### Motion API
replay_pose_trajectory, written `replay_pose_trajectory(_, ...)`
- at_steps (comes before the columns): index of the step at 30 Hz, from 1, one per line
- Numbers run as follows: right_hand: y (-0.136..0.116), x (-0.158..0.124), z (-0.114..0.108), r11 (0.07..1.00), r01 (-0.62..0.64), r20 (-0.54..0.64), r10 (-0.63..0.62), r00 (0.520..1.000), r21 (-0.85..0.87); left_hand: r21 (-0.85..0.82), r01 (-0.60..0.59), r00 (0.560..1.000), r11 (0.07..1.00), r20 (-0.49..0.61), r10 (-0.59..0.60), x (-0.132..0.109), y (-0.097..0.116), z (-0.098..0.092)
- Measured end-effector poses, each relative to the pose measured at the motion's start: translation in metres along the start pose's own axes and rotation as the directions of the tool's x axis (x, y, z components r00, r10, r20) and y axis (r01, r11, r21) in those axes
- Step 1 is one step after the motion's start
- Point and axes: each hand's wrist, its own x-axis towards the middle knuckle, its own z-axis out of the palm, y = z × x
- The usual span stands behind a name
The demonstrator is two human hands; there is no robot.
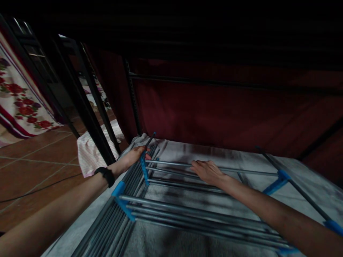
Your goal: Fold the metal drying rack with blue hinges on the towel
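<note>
"Maroon curtain (214, 110) behind, pale sheet (177, 151) below: where's the metal rack (193, 210)?"

"Lying on that sheet."

"And the hands?"

"On its far rod (171, 164), the right hand (206, 171) lies half-curled (I can't tell if it grips); the left hand (138, 154) bends closed around a blue bracket (144, 169)."

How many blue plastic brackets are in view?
4: a far-left bracket at the bare left hand, a near-left bracket, a far-right bracket and a near-right bracket partly behind the bare right forearm. More may be hidden.
</note>
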Motion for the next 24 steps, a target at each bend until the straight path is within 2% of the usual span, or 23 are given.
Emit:
replay_pose_trajectory(2,-0.005,0.001,-0.003,1.0,-0.014,-0.016,0.015,1.0,0.021,-0.03,-0.021,0.999,0.999,0.033,0.022,0.009,-0.008,-0.004)
replay_pose_trajectory(4,-0.008,0.001,-0.005,0.999,-0.024,-0.021,0.025,0.999,0.034,-0.037,-0.03,0.999,0.999,0.021,0.03,0.014,-0.012,-0.005)
replay_pose_trajectory(7,-0.01,0.001,-0.008,0.999,-0.021,-0.011,0.021,1.0,0.042,-0.014,-0.025,1.0,1.0,0.003,0.025,0.014,-0.011,-0.005)
replay_pose_trajectory(13,-0.012,0.002,-0.013,0.996,-0.053,-0.025,0.054,0.998,0.067,0.073,-0.101,0.994,0.992,0.041,0.098,0.014,-0.01,-0.008)
replay_pose_trajectory(19,-0.016,-0.002,-0.011,0.995,-0.049,0.018,0.048,0.999,0.081,-0.063,-0.043,0.998,0.997,0.045,0.046,0.02,-0.018,-0.009)
replay_pose_trajectory(24,-0.02,-0.006,-0.011,0.995,-0.053,0.033,0.05,0.998,0.088,-0.097,-0.013,1.0,0.995,0.016,0.015,0.02,-0.018,-0.008)
